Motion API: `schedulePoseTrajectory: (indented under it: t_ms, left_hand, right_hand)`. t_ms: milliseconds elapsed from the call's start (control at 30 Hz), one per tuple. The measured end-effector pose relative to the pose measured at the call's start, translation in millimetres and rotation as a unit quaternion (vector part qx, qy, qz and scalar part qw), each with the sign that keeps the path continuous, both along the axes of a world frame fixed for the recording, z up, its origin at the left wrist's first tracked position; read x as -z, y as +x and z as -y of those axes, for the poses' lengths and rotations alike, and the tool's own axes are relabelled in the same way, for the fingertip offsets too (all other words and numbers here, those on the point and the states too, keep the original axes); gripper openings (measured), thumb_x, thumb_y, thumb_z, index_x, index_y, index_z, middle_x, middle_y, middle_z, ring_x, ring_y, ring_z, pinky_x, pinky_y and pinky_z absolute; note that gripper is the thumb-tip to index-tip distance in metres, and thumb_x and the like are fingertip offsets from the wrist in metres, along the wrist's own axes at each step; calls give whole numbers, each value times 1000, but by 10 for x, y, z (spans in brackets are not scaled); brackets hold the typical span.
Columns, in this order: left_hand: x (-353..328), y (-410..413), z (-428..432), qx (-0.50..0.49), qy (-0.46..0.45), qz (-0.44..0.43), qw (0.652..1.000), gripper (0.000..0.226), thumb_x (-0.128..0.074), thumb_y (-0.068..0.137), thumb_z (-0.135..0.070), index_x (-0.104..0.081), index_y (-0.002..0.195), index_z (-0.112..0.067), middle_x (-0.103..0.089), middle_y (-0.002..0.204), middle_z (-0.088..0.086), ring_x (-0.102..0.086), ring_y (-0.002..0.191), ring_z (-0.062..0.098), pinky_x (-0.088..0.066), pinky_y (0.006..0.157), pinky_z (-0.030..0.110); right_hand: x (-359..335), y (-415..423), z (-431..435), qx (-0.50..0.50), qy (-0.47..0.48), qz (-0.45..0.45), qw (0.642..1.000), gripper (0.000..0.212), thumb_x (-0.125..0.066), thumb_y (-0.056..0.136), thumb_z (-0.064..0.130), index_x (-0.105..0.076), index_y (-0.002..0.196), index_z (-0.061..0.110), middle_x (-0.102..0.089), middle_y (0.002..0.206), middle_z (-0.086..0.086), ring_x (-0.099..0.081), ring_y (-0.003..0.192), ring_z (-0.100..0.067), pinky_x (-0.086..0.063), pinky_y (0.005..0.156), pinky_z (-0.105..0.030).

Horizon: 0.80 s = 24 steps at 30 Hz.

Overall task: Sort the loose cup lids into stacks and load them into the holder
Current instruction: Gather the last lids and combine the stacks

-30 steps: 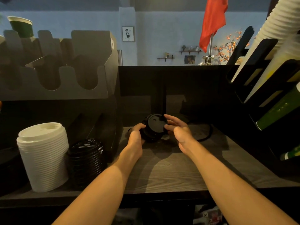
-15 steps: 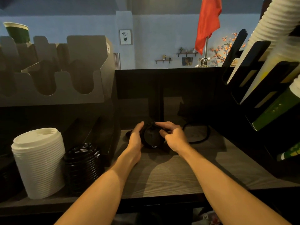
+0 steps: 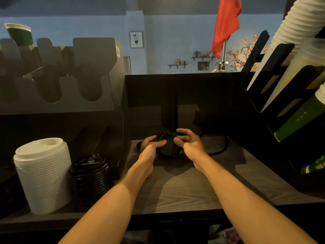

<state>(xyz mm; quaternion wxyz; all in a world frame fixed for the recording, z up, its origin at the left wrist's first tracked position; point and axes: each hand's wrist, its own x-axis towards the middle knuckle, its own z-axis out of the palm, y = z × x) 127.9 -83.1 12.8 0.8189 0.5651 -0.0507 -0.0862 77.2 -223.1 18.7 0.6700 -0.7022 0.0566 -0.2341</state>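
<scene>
Two stacks, far left: a tall white lid stack (image 3: 42, 175) with a shorter black lid stack (image 3: 89, 175) just beside it on its right, both upright on the bench (image 3: 184, 187).
Grey holder (image 3: 70, 95): U-shaped slots, up and to the left of the hands, well apart from them.
Left hand (image 3: 151, 147): grip curled round the clump's left edge.
Loose black lids (image 3: 167, 147): a small clump at centre back, held between both hands; number unclear in the dim light.
Right hand (image 3: 190, 145): grip clenched on the clump's right and top edge.
Deciding relation: the slots lie up-left of the clump, so the left side looks nearer for loading.
</scene>
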Motion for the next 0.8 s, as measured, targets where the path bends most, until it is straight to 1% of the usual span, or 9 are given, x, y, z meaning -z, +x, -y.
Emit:
schedulePoseTrajectory:
  t_ms: [67,133,233,333,400,433,567,667,800]
  left_hand:
    - [-12,36,31,-34,9,-1,999,48,-80,79,-2,-62,120,-16,-68,121,15,-66,111,33,-55,100,50]
    - [-28,83,49,-81,33,-2,996,51,-80,80,-2,-61,127,-13,-66,124,13,-64,114,31,-54,100,46]
    - [-7,141,30,-141,43,-20,989,52,-77,85,-7,-57,132,-13,-62,125,10,-59,113,26,-50,93,37]
    - [14,137,27,-172,63,-23,983,52,-77,87,-11,-54,134,-12,-59,131,11,-57,116,25,-44,86,32]
    - [19,131,46,-179,81,-15,980,52,-78,87,-13,-54,133,-11,-60,132,12,-57,113,23,-42,84,30]
    - [14,129,53,-180,86,-13,980,52,-79,86,-12,-54,132,-10,-60,132,12,-57,111,22,-42,84,29]
    - [2,136,74,-170,97,-13,981,53,-79,85,-11,-55,133,-11,-62,130,11,-57,107,20,-42,82,27]
    - [-3,122,83,-168,95,-9,981,54,-79,86,-11,-55,134,-10,-63,129,12,-56,100,18,-43,81,27]
    - [-17,112,68,-174,85,-16,981,54,-79,85,-10,-54,133,-10,-62,131,13,-61,112,25,-45,81,29]
  right_hand:
    - [41,49,-13,19,-27,-3,999,29,-60,99,23,-56,127,27,-67,112,3,-63,102,-11,-52,81,-24]
    - [96,154,14,90,-143,-26,985,29,-50,103,33,-53,132,28,-62,122,3,-60,112,-16,-50,93,-33]
    - [119,267,53,189,-359,-84,910,46,-53,100,24,-42,144,24,-43,145,-2,-44,133,-22,-42,107,-38]
    - [156,321,2,169,-536,-151,813,68,-56,98,30,-22,156,22,-15,164,-8,-16,149,-28,-21,119,-41]
    - [208,373,-1,145,-598,-180,767,66,-51,98,40,-25,156,22,-6,167,-8,-5,152,-29,-11,122,-43]
    - [220,391,11,137,-609,-192,757,62,-48,98,44,-31,154,21,-10,166,-8,-6,152,-29,-10,121,-44]
    - [216,401,38,154,-595,-188,766,52,-50,96,46,-46,138,16,-44,149,-10,-34,139,-30,-26,113,-41]
    - [186,365,24,158,-573,-177,784,42,-56,95,41,-49,127,15,-54,136,-10,-45,129,-31,-36,104,-40]
    - [115,303,20,168,-529,-139,820,29,-51,101,34,-47,123,16,-65,118,-10,-60,110,-31,-45,82,-37]
